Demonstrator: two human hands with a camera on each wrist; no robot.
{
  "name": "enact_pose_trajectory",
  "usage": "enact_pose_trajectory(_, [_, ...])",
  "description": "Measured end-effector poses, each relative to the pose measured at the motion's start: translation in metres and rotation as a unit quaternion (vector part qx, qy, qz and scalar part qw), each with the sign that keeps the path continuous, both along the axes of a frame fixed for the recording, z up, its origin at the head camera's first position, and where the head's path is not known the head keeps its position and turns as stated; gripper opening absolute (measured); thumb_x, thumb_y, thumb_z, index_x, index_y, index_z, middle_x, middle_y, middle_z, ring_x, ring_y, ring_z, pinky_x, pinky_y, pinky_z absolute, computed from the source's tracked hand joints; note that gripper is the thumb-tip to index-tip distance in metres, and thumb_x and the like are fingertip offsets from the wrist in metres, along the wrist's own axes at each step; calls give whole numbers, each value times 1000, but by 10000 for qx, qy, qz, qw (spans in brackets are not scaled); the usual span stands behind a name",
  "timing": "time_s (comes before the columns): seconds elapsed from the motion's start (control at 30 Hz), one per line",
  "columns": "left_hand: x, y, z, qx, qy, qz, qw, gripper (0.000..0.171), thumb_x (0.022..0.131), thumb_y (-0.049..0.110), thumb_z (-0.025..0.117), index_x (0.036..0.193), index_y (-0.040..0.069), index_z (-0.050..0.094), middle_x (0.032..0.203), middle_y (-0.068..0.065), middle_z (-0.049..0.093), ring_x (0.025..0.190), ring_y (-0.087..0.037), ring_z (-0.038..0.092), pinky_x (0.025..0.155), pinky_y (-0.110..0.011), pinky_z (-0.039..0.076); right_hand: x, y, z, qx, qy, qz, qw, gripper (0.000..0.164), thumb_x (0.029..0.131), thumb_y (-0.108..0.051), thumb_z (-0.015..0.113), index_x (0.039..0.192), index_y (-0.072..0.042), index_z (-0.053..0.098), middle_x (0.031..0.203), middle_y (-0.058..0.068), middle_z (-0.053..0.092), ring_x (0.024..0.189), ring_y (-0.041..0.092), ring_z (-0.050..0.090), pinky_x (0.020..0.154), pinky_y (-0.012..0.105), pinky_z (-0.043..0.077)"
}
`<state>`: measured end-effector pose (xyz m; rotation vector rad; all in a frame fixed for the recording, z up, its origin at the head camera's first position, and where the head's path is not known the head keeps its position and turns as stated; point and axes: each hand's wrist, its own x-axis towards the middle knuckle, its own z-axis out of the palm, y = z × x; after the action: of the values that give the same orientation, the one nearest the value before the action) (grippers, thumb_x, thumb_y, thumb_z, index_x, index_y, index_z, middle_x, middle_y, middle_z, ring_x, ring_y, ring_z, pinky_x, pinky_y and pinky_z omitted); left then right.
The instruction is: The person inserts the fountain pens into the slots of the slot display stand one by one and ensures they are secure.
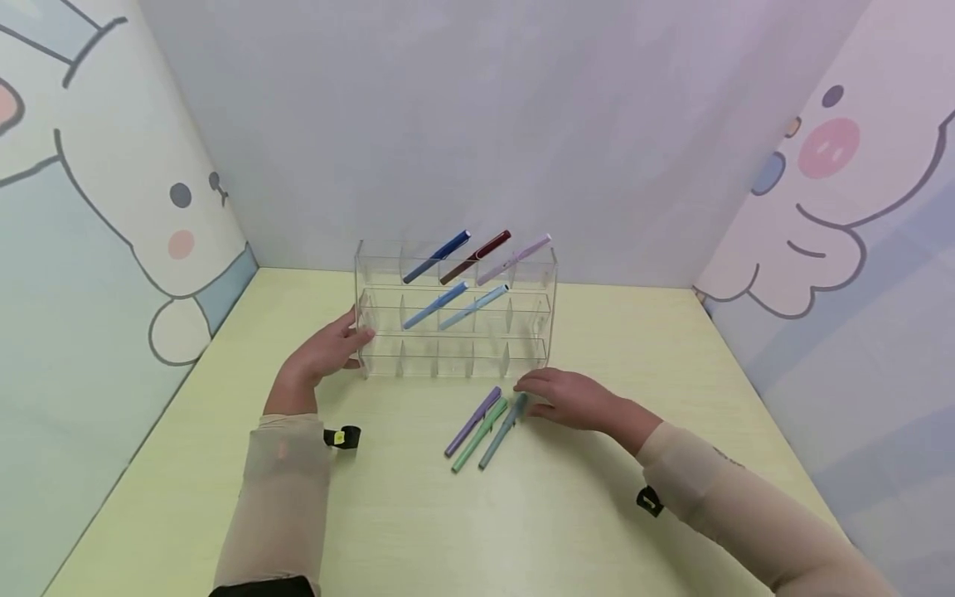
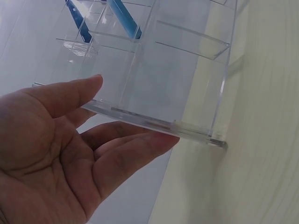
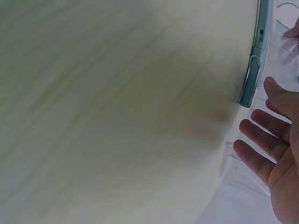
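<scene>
A clear acrylic pen rack with stepped tiers of compartments stands on the table. My left hand grips its left side, thumb to the front; the left wrist view has the side panel between thumb and fingers. In front of the rack lie a purple pen, a green pen and a grey-teal pen, side by side and slanted. My right hand hovers by the upper end of the grey-teal pen. Its fingers are spread and relaxed in the right wrist view, beside that pen.
The rack's top tier holds a dark blue pen, a dark red pen and a lilac pen. Below them lean a blue pen and a light blue pen. A pale wall rises behind the table.
</scene>
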<state>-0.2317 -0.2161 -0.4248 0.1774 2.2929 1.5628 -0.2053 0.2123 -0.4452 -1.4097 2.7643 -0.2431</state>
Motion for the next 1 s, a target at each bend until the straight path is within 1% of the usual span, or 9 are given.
enact_pose_trajectory(0.1, [0, -1, -2, -52, -16, 7, 10000, 66, 105, 37, 45, 155, 47, 3, 161, -16, 23, 140, -42, 37, 105, -57, 43, -4, 0, -3, 53, 202, 278, 9994, 36, 89, -23, 74, 122, -12, 67, 120, 2, 66, 112, 18, 62, 90, 35, 56])
enact_pose_trajectory(0.23, [-1, -1, -5, -37, 7, -22, 10000, 64, 106, 33, 44, 155, 48, 5, 159, -16, 28, 139, -41, 40, 105, -58, 43, -8, -2, -6, 170, 470, 555, 9972, 31, 86, -22, 77, 114, -12, 70, 113, 2, 66, 104, 17, 62, 84, 32, 57])
enact_pose_trajectory(0.4, [-3, -2, -6, 4, 73, -30, 10000, 64, 106, 33, 44, 155, 47, 7, 157, -17, 33, 137, -40, 43, 104, -58, 44, -10, -6, -11, 420, 614, 617, 9953, 26, 87, -23, 76, 110, -14, 69, 107, 0, 63, 97, 14, 59, 80, 28, 56])
enact_pose_trajectory(0.53, [-2, -2, -5, 0, 72, -74, 9999, 64, 105, 35, 45, 155, 46, 6, 160, -15, 28, 139, -40, 40, 104, -57, 44, -10, -7, -13, 582, 643, 622, 9943, 21, 88, -23, 75, 106, -16, 68, 99, -3, 60, 90, 12, 55, 76, 26, 54])
enact_pose_trajectory(0.67, [-2, -1, -5, -14, 57, -89, 9999, 66, 104, 38, 46, 156, 44, 5, 161, -16, 25, 141, -40, 37, 105, -57, 44, -8, -5, -11, 659, 526, 601, 9946, 15, 88, -20, 75, 100, -17, 67, 93, -4, 58, 85, 11, 51, 73, 25, 53])
enact_pose_trajectory(0.83, [-1, -1, -6, -47, 42, -44, 10000, 67, 104, 39, 47, 156, 45, 6, 160, -17, 25, 140, -40, 38, 105, -57, 44, -6, -1, -4, 800, 291, 541, 9949, 13, 90, -21, 73, 99, -18, 65, 93, -6, 56, 84, 9, 51, 72, 25, 52])
enact_pose_trajectory(0.9, [-1, -1, -6, -52, 49, -35, 10000, 66, 104, 39, 46, 156, 45, 6, 161, -16, 24, 141, -40, 37, 104, -57, 44, -6, 1, 2, 818, 47, 434, 9957, 12, 91, -22, 72, 98, -19, 63, 92, -7, 56, 82, 9, 52, 71, 26, 52])
enact_pose_trajectory(1.0, [-2, -1, -6, -51, 58, -30, 10000, 66, 104, 39, 46, 156, 44, 6, 161, -17, 23, 141, -40, 36, 104, -56, 44, -5, 4, 14, 733, -690, 101, 9949, 10, 92, -24, 70, 98, -24, 62, 94, -11, 57, 86, 8, 58, 75, 27, 53])
